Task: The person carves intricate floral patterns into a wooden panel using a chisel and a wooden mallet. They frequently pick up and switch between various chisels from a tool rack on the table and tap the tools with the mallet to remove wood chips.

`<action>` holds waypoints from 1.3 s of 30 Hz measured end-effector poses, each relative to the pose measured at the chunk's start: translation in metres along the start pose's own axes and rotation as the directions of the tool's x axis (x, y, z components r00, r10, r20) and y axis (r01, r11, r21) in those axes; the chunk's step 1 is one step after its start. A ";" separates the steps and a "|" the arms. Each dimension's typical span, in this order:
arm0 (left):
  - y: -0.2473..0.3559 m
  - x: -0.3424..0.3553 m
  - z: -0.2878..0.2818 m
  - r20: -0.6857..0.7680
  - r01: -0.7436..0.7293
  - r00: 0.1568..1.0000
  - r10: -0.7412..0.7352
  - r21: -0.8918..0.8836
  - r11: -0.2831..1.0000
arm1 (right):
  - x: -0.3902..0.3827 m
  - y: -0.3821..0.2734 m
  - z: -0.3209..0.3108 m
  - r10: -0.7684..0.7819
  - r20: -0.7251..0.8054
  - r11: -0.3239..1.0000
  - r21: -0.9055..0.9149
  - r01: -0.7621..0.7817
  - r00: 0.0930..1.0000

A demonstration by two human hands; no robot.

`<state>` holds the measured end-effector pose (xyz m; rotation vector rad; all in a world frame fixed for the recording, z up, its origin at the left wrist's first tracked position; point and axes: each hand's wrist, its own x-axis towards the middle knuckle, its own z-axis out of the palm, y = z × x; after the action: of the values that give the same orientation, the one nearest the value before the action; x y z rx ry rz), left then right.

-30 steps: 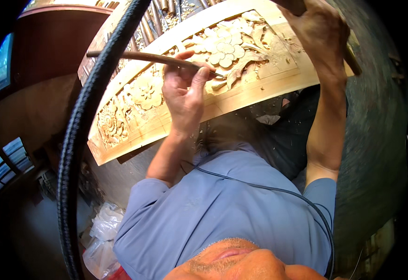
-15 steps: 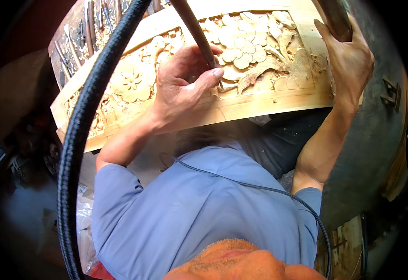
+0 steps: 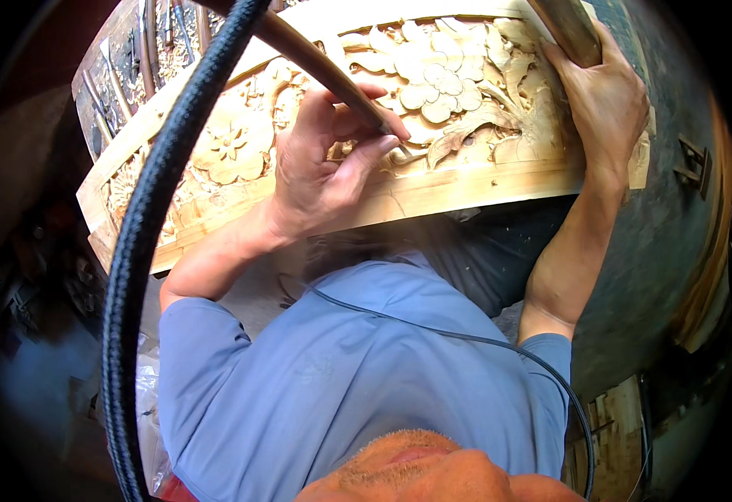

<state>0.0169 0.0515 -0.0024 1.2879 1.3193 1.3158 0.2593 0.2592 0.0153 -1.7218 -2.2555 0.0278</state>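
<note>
My left hand (image 3: 322, 163) pinches a carving chisel (image 3: 320, 67) low on its shaft, near the metal end. The long brown handle leans up to the left, and the tip meets the wood beside a carved leaf. Under it lies a pale wooden panel (image 3: 466, 186) with flowers and leaves carved in relief. At the panel's right end my right hand (image 3: 610, 109) is wrapped round a thick, round wooden mallet (image 3: 568, 32). The mallet's far end is cut off by the picture's top edge.
Several chisels (image 3: 145, 50) lie among wood shavings on the bench, beyond the panel's left part. A thick black braided cable (image 3: 165, 176) crosses the left side of the view. A thin black cord (image 3: 433, 330) runs over my shirt. Wooden boards (image 3: 621, 435) lie at lower right.
The chisel's handle has tipped further to the left, its tip staying near the same leaf. My right hand and the mallet have shifted slightly left, and the view has moved a little.
</note>
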 end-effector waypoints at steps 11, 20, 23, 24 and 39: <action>0.018 0.010 0.018 0.085 -0.094 0.992 0.092 0.027 0.995 | -0.009 -0.039 -0.028 -0.010 -0.098 0.994 0.106 0.020 0.995; 0.006 0.004 0.008 0.223 -0.220 0.960 0.168 0.235 0.947 | -0.003 -0.023 -0.018 -0.002 -0.043 0.995 0.102 0.006 0.999; 0.002 0.001 0.011 0.185 -0.205 0.968 0.170 0.192 0.960 | -0.009 -0.033 -0.024 0.001 -0.076 0.994 0.109 0.008 0.997; 0.002 0.000 0.013 0.161 -0.193 0.973 0.167 0.165 0.967 | -0.009 -0.035 -0.027 0.007 -0.069 0.994 0.112 0.001 0.998; 0.008 0.005 0.017 0.207 -0.063 0.978 0.039 0.111 0.992 | 0.011 0.021 0.062 -0.128 -0.308 0.961 0.197 0.194 0.943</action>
<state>0.0340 0.0574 0.0048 1.5042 1.2404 1.1197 0.2609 0.2857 -0.0451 -1.3242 -2.0764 -0.0081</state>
